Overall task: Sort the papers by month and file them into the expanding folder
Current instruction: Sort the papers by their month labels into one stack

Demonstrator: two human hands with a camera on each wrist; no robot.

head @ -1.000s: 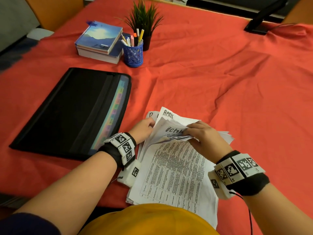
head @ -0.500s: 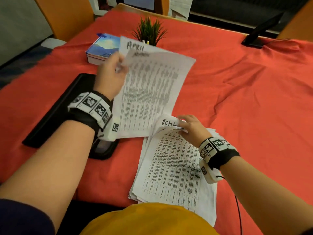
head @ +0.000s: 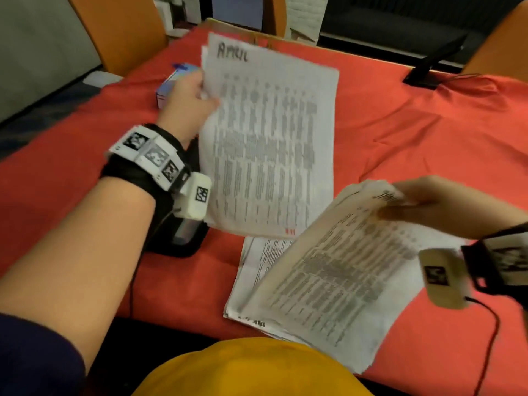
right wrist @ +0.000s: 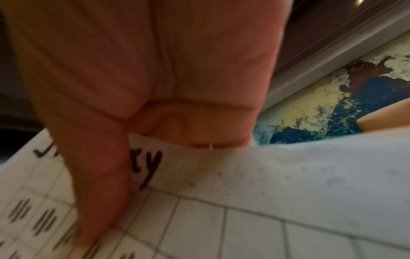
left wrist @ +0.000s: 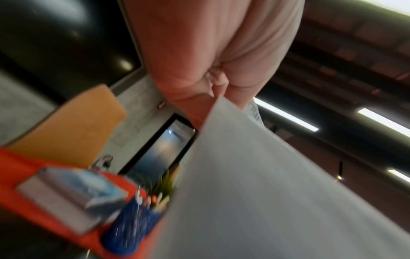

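Note:
My left hand point(head: 197, 95) holds up printed sheets headed "April" point(head: 271, 138) above the red table, gripping their left edge; the left wrist view shows their blank back point(left wrist: 266, 192) pinched in my left hand point(left wrist: 219, 82). My right hand point(head: 423, 204) grips the top of a thicker bundle of papers point(head: 328, 275), lifted at the far end, its near end over the pile. In the right wrist view my right hand's thumb point(right wrist: 99, 175) lies across a handwritten heading ending in "ry" on that bundle point(right wrist: 266, 184). More sheets point(head: 257, 261) lie flat beneath. The black expanding folder point(head: 183, 238) is mostly hidden behind my left arm.
A stack of books point(head: 168, 87) sits at the back left, with a blue pen cup point(left wrist: 133, 224) and a small plant point(left wrist: 164, 184) beside it in the left wrist view. A black device point(head: 428, 70) stands at the far right edge. Orange chairs surround the table point(head: 400, 138).
My left hand has lifted the April sheets off the pile and holds them higher. My right hand has raised a bundle from the pile and moved right.

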